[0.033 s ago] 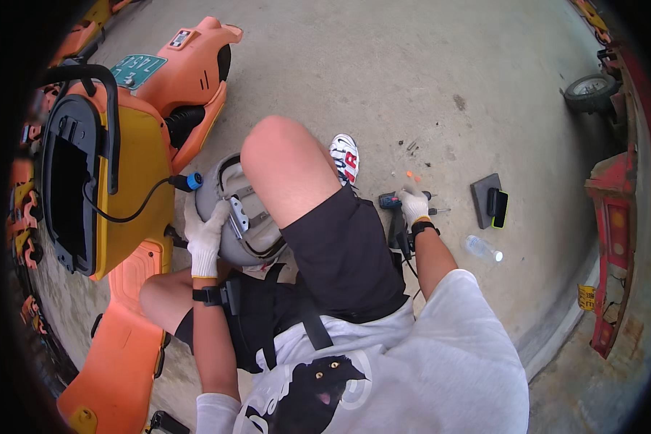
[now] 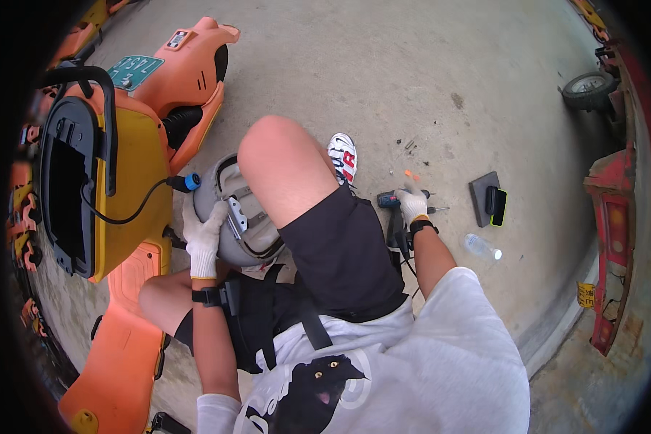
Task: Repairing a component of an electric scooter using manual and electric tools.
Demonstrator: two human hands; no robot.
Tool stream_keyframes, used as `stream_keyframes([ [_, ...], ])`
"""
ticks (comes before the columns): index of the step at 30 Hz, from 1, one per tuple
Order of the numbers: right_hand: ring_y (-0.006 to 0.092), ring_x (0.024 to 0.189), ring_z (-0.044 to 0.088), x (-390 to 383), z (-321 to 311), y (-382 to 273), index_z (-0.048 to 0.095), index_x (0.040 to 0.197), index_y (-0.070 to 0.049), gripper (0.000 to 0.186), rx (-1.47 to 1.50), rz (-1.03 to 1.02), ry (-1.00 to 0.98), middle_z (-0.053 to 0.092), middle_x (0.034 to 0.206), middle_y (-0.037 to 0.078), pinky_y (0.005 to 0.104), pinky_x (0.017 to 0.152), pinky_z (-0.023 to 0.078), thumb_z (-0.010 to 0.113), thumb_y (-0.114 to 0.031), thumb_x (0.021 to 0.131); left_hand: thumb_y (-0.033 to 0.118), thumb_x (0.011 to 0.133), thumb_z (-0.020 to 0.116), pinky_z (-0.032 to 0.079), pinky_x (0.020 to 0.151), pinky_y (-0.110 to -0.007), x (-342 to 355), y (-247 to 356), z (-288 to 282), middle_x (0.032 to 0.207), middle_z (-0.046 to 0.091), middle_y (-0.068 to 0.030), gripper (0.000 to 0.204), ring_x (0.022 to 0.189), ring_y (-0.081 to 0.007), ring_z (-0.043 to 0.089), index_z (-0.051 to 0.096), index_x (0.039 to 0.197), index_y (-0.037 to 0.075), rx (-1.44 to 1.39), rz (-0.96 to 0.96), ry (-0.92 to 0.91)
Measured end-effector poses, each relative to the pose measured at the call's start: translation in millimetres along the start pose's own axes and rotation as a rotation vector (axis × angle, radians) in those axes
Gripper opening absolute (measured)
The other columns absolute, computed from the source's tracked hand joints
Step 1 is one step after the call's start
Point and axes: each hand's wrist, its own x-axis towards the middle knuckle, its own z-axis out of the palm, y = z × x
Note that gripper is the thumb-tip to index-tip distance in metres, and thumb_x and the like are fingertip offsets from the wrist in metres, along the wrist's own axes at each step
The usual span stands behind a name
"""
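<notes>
My left hand (image 2: pixel 203 233), in a white knit glove, grips the rim of a grey helmet-like shell (image 2: pixel 240 249) between my bent legs and the scooter, beside a silver metal bracket (image 2: pixel 236 217) on it. My right hand (image 2: pixel 414 201), also gloved, is closed on a blue and black power drill (image 2: pixel 388 200) low over the floor to the right of my raised knee. A screwdriver or long bit (image 2: pixel 438 210) shows beside that hand; its full shape is hidden.
An orange scooter (image 2: pixel 181 65) with a yellow box (image 2: pixel 129 159) and cabled blue plug (image 2: pixel 190 182) stands left. Right are a dark pad (image 2: pixel 482 201), a phone (image 2: pixel 498 209), a bottle (image 2: pixel 482 247), small scattered pieces (image 2: pixel 411 174) and a rusty red vehicle part (image 2: pixel 615 246) with a wheel (image 2: pixel 588 92).
</notes>
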Motion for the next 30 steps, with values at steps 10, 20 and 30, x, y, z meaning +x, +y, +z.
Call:
stream_keyframes([
  [10, 0.0103, 0.045, 0.039, -44.3, -0.1, -34.1, 0.067, 0.096, -0.011, 0.025, 0.298, 0.419, -0.081, 0.062, 0.075, 0.001, 0.03, 0.041, 0.033, 0.059, -0.033, 0.091, 0.047, 0.074, 0.078, 0.039, 0.107, -0.039, 6.6, -10.7, 3.6, 0.139, 0.051, -0.0228, 0.093, 0.126, -0.0322, 0.052, 0.04, 0.146, 0.001, -0.078, 0.043, 0.007],
  [20, 0.0071, 0.043, 0.028, -53.5, -40.1, -167.0, 0.059, 0.11, -0.004, 0.031, 1.181, 0.246, -0.173, 0.04, 0.061, -0.005, 0.0251, 0.038, 0.02, 0.052, -0.031, 0.098, 0.046, 0.075, 0.078, 0.039, 0.107, -0.04, 5.9, -0.2, 6.6, 0.14, 0.051, -0.0217, 0.09, 0.127, -0.0337, 0.051, 0.042, 0.144, 0.002, -0.031, -0.013, 0.008],
  [30, 0.0046, 0.038, 0.024, -185.5, -50.3, -412.7, 0.06, 0.12, 0.007, 0.041, 1.234, -0.355, -1.379, 0.038, 0.058, -0.005, 0.0229, 0.031, 0.02, 0.041, -0.026, 0.104, 0.049, 0.07, 0.078, 0.039, 0.108, -0.043, 2.8, 12.9, 2.6, 0.142, 0.045, -0.0233, 0.091, 0.13, -0.0391, 0.047, 0.045, 0.142, 0.004, 0.001, -0.058, 0.02],
])
